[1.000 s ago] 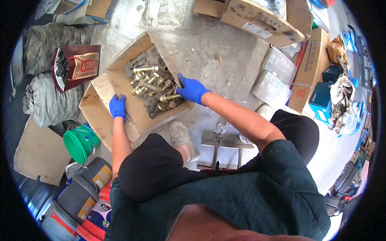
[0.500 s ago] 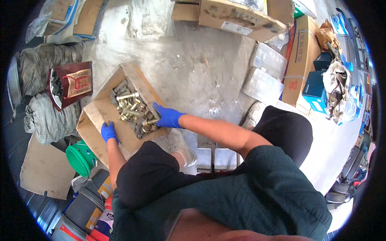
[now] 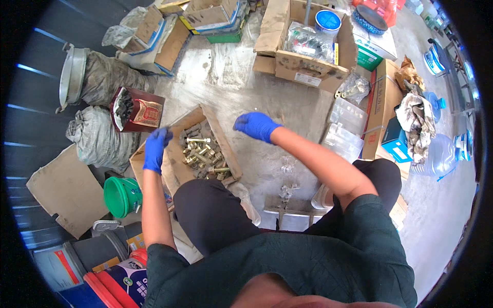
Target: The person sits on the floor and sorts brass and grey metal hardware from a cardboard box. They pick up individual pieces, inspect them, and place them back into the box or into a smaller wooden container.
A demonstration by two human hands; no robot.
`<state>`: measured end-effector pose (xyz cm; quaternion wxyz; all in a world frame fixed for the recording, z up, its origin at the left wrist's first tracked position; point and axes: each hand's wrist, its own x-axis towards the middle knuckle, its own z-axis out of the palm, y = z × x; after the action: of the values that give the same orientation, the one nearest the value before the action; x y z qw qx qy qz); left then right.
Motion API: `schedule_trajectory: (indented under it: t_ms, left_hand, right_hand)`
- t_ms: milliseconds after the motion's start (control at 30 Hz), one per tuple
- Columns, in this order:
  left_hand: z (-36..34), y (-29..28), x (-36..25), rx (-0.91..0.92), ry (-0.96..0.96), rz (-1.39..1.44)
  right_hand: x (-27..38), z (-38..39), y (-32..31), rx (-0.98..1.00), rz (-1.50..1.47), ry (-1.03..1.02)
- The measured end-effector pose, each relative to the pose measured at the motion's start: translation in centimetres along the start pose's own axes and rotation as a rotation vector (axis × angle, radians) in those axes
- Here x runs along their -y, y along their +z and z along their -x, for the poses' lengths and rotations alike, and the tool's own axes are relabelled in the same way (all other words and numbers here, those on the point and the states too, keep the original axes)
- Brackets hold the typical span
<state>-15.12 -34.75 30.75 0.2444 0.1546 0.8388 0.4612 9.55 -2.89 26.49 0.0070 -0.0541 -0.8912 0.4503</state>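
A shallow cardboard box lies on the floor in front of my left knee. In it is a pile of brass-coloured bolts with several dull grey metal pieces along the left of the pile. My left hand, in a blue glove, is raised over the box's left side, fingers loosely bent and apart, nothing seen in them. To the right of the box, my gloved right hand hangs above the floor, its fingers stretched toward the box and holding nothing visible.
A dark red bag stands beyond the box, beside grey sacks. A green bucket is at left. Ahead sits a larger carton with a blue-lidded tub. Clear plastic cases and a long carton lie at right.
Both hands have come off the box: the left has moved up and forward, the right up and to the right. My view has shifted, showing more of the floor ahead.
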Motion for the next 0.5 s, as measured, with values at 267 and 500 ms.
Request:
schedule_trajectory:
  t_ms: [267,500]
  left_hand:
    - [8.1,9.3,-23.9,0.670,0.057,1.063]
    - [12.1,19.9,-24.3,0.636,-0.111,1.245]
  right_hand:
    - [8.9,7.7,-13.2,-0.434,-0.192,-0.119]
    - [13.8,12.4,-10.8,-0.648,-0.655,-0.470]
